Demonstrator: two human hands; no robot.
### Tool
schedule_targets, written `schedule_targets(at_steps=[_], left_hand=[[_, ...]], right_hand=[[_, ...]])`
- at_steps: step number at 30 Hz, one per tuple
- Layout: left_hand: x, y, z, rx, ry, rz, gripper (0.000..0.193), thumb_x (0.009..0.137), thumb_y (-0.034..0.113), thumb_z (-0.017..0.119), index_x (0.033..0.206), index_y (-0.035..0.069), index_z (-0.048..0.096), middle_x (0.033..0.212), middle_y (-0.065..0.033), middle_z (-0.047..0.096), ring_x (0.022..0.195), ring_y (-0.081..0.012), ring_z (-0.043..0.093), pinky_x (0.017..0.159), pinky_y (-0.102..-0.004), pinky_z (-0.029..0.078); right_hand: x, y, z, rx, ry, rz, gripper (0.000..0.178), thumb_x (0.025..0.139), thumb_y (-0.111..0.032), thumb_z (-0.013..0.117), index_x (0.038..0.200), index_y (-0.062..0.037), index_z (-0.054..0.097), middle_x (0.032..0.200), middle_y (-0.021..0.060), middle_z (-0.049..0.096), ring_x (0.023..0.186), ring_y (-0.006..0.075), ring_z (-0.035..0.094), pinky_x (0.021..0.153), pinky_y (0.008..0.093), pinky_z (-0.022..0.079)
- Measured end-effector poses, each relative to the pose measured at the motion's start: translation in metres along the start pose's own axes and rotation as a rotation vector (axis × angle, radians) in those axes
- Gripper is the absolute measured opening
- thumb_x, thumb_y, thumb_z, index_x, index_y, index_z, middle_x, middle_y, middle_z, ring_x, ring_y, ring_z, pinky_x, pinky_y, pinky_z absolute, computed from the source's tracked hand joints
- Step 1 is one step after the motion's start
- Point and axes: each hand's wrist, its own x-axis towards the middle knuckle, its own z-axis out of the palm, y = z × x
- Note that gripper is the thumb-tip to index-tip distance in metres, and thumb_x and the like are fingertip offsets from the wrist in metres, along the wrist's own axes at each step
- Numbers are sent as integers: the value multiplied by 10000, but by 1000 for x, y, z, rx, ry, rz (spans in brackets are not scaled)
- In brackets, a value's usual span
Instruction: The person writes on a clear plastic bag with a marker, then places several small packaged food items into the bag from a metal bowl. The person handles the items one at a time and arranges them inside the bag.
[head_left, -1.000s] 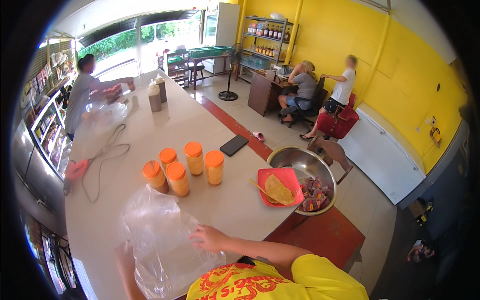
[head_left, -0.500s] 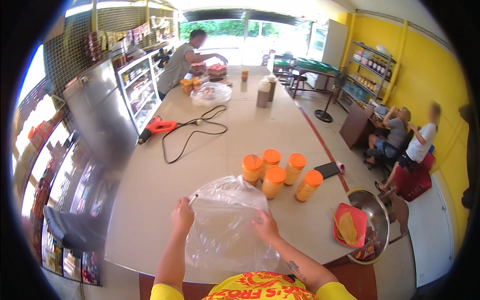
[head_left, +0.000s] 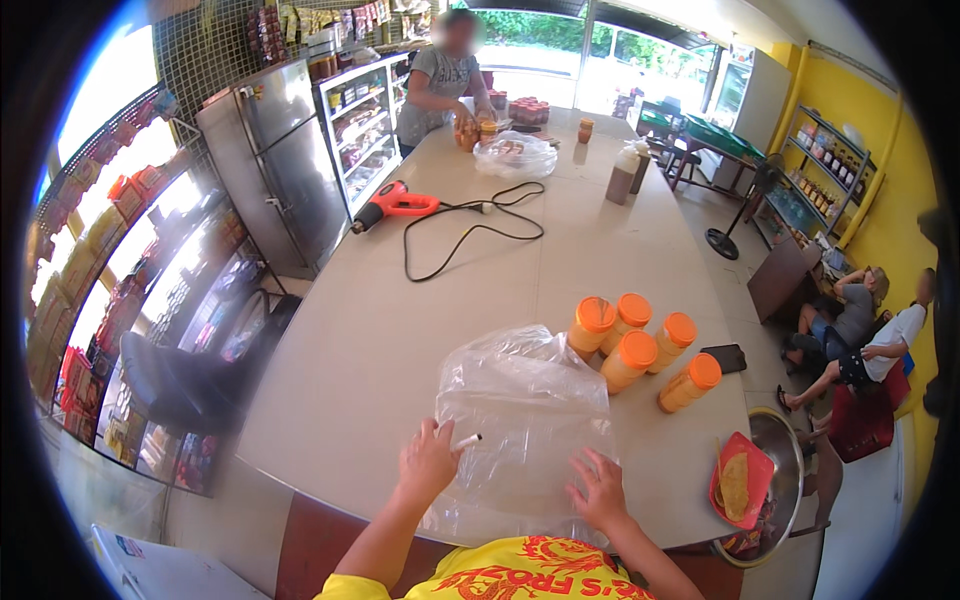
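Observation:
A clear plastic bag (head_left: 515, 395) lies flattened and wrinkled on the table in front of me. My left hand (head_left: 428, 462) is closed around a white marker (head_left: 467, 441) with a dark end, at the bag's left side. Fingers spread, my right hand (head_left: 602, 490) rests on the bag's lower right part and holds nothing. Just beyond the bag's right edge stand several jars with orange lids (head_left: 628, 362), filled with something orange-yellow. They are upright and close together.
On the long table (head_left: 340, 400) lie a red heat gun (head_left: 395, 205) with a looping black cord, a dark phone (head_left: 725, 357) and sauce bottles (head_left: 622, 178). A steel basin (head_left: 795, 480) holding a red tray (head_left: 762, 465) stands at the right. Across the table, a co-worker (head_left: 440, 85) handles jars.
My view has swung left, so the table's things appear farther right. My right hand's fingers have spread over the bag. The co-worker's hands have come down to the jars at the far end.

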Motion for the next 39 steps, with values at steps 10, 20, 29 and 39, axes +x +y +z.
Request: schedule_targets(at_steps=[10, 20, 29, 39], left_hand=[[-66, -57, -5, -73, -154, -257, 601, 752, 386, 747, 1274, 167, 545, 1211, -134, 502, 1051, -315, 596, 838, -419, 507], [-63, -66, 12, -54, -284, -349, 316, 820, 303, 620, 1076, 118, 598, 916, -170, 687, 889, -362, 652, 778, -461, 515], [-55, -100, 1, 14, -204, -403, 363, 797, 274, 684, 1103, 115, 569, 914, -167, 686, 910, -370, 645, 775, -470, 505], [-67, -64, -25, -59, -95, -175, 536, 760, 262, 742, 1244, 167, 529, 1128, -129, 577, 993, -314, 628, 837, -420, 497]], right_hand=[[-40, 7, -5, 33, -332, -6, 674, 706, -494, 745, 1307, -245, 568, 1416, 125, 409, 1308, 331, 340, 1093, 471, 246], [-41, -1, 6, 10, -341, -149, 743, 684, -520, 744, 1329, -211, 542, 1403, 131, 411, 1288, 335, 357, 1077, 473, 265], [-51, 5, 14, 49, -266, -104, 751, 645, -469, 783, 1294, -160, 565, 1386, 125, 422, 1267, 332, 378, 1060, 473, 293], [-49, 1, -5, 60, -321, -41, 774, 610, -449, 809, 1290, -168, 568, 1379, 107, 425, 1271, 321, 355, 1075, 469, 273]])
